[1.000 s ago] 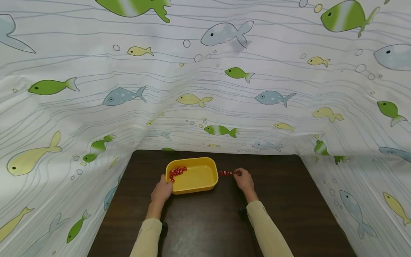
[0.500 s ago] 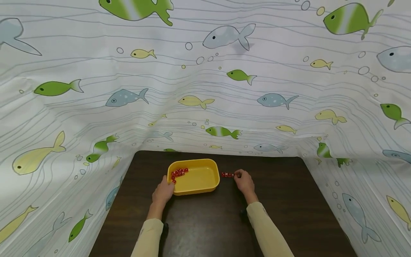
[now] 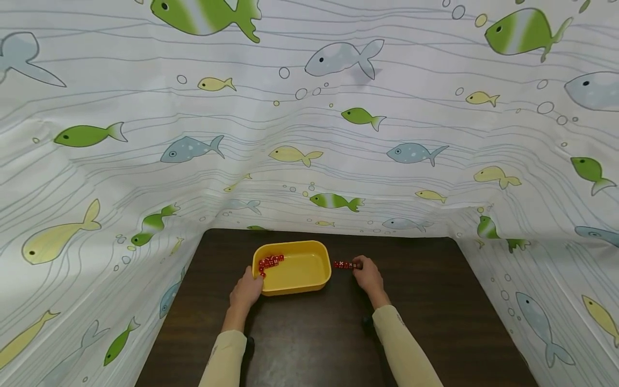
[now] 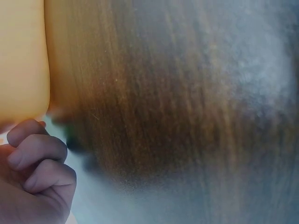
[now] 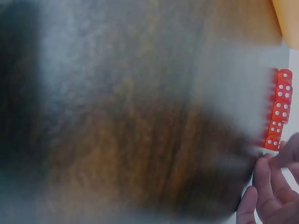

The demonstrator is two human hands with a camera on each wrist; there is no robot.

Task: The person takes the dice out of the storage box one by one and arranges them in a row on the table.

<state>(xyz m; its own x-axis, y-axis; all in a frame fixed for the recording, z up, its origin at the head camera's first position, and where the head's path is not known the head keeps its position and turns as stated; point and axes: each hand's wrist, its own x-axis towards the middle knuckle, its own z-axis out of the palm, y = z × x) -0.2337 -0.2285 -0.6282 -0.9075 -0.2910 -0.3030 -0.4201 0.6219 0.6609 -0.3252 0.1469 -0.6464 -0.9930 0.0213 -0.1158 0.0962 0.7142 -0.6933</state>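
Observation:
In the head view, my left hand (image 3: 245, 290) grips the near left corner of a yellow plastic tray (image 3: 314, 287); its curled fingers (image 4: 49, 151) show under the tray's side in the left wrist view. Red dice with white pips (image 3: 271, 262) lie bunched at the tray's left end. Right of the tray, a straight row of red dice (image 5: 281, 109) stands on the table, face to face. At the row's right end is my right hand (image 3: 368, 275), its thumb and fingers closed about the last die (image 5: 273, 142), which they partly hide.
The dark wood-grain table (image 3: 300, 338) carries the tray and the row near its far edge. A white sheet (image 3: 290, 123) printed with fish rises behind the table and along both sides.
The row of dice reaches further right, with another die at its end by my right fingers. My left hand keeps its grip on the tray. The head view has shifted slightly.

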